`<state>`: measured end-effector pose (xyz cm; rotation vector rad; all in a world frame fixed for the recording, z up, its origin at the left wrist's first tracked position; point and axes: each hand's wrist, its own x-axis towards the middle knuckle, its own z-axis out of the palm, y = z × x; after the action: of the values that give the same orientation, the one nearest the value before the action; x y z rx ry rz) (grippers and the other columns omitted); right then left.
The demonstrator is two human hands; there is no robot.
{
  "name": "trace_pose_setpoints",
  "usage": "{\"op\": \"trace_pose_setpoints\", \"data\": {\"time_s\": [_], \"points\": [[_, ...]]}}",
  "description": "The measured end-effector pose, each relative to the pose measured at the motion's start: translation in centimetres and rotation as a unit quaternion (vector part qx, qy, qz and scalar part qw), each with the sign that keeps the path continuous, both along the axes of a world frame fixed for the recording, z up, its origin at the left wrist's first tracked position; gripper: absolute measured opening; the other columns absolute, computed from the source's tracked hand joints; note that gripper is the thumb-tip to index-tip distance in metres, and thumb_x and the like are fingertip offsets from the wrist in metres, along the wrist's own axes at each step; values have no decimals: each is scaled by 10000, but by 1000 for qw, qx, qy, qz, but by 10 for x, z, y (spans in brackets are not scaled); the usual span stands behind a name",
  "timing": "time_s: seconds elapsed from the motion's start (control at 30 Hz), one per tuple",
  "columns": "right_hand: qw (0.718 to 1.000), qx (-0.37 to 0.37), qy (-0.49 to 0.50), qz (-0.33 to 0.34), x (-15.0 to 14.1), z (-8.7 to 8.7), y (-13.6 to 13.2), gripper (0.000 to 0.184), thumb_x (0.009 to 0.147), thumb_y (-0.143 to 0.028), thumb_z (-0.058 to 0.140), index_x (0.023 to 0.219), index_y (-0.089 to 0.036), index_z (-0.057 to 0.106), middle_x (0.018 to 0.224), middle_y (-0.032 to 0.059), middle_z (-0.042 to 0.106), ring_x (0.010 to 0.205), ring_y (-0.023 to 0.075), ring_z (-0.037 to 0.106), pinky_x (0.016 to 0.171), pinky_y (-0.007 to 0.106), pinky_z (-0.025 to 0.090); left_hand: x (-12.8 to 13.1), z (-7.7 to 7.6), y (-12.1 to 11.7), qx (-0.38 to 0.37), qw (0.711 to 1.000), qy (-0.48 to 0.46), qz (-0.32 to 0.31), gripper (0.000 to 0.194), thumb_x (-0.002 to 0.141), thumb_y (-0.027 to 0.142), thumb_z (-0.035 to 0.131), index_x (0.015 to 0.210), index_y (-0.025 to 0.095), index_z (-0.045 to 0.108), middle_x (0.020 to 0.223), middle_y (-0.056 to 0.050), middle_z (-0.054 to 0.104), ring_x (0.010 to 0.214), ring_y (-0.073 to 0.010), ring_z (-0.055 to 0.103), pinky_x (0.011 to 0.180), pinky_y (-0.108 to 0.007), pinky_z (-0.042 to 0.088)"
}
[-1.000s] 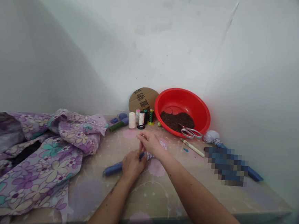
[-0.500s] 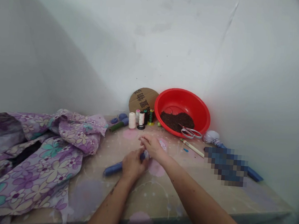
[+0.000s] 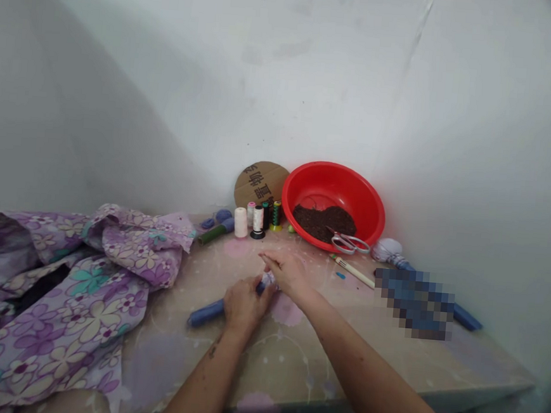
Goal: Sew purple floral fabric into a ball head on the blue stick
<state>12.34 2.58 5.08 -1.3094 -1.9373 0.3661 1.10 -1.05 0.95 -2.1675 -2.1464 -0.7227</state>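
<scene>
At the near middle of the table [image 3: 387, 368], the left hand [image 3: 246, 306] stays clamped around a blue cloth roll [image 3: 205, 313], while the right hand [image 3: 289, 274], now lifted open, sits just above the roll's pale tip [image 3: 267, 280].

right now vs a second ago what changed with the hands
The right hand has drawn rightward, away from the left hand, and its fingers no longer reach down to it. The left hand stays on the blue roll, with nothing let go. The red basin, thread spools and scissors stayed put.
</scene>
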Motion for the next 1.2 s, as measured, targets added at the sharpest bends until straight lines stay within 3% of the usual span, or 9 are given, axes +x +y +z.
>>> {"op": "trace_pose_setpoints", "data": {"time_s": [0.17, 0.27, 0.47, 0.6, 0.73, 0.87, 1.0, 1.2], "points": [[997, -18, -19, -77, -11, 10, -8, 363, 834, -365, 370, 665, -185, 635, 584, -6, 615, 545, 92, 518, 472, 197, 259, -1, -4, 3, -19, 999, -28, 7, 433, 748, 541, 361, 955, 266, 623, 891, -61, 654, 824, -229, 578, 659, -288, 366], [996, -32, -15, -87, -22, 8, -13, 334, 832, -333, 380, 671, -185, 632, 584, 2, 622, 538, 95, 517, 473, 198, 265, -1, -3, 3, -21, 999, -30, 1, 380, 754, 492, 371, 895, 260, 636, 851, -64, 660, 791, -232, 588, 633, -284, 366], [995, 11, -31, -90, -36, 0, -20, 295, 818, -318, 407, 690, -201, 647, 604, 14, 633, 551, 111, 520, 504, 208, 298, -2, 0, 1, -46, 999, -2, 8, 312, 760, 353, 385, 868, 196, 632, 812, -103, 652, 741, -236, 592, 600, -279, 362], [997, -3, 36, -72, -22, 0, -15, 278, 815, -339, 410, 756, -220, 655, 609, -7, 636, 553, 102, 533, 512, 191, 320, -6, -3, 2, -6, 999, -15, -46, 391, 721, 459, 452, 1030, 254, 576, 901, -67, 632, 819, -231, 561, 663, -299, 371], [991, 15, 76, -106, 2, -4, -6, 269, 796, -354, 430, 790, -217, 662, 673, 7, 644, 607, 115, 546, 535, 193, 342, -11, -5, 4, 57, 993, -32, -95, 543, 666, 502, 528, 1140, 238, 510, 1068, -60, 568, 971, -227, 473, 770, -310, 362], [988, 18, 123, -97, 14, -15, 0, 285, 791, -345, 420, 821, -199, 662, 612, 5, 612, 541, 106, 519, 501, 192, 352, -12, -4, 9, 92, 984, -56, -144, 425, 713, 464, 503, 1085, 266, 560, 1087, -47, 553, 1002, -213, 444, 796, -307, 360], [979, 5, 199, -51, 14, -23, 1, 300, 781, -342, 417, 861, -176, 654, 569, -3, 577, 501, 99, 513, 476, 190, 370, -10, -5, 19, 82, 971, -127, -186, 253, 766, 390, 458, 901, 294, 649, 1067, -14, 561, 960, -175, 490, 760, -276, 381], [959, -27, 278, -49, 14, -34, 5, 259, 727, -337, 466, 789, -165, 649, 609, 12, 606, 526, 114, 539, 467, 202, 397, -16, -8, 40, -7, 932, -309, -192, 241, 710, 364, 503, 690, 175, 651, 988, -52, 603, 849, -162, 563, 723, -245, 408]]}}
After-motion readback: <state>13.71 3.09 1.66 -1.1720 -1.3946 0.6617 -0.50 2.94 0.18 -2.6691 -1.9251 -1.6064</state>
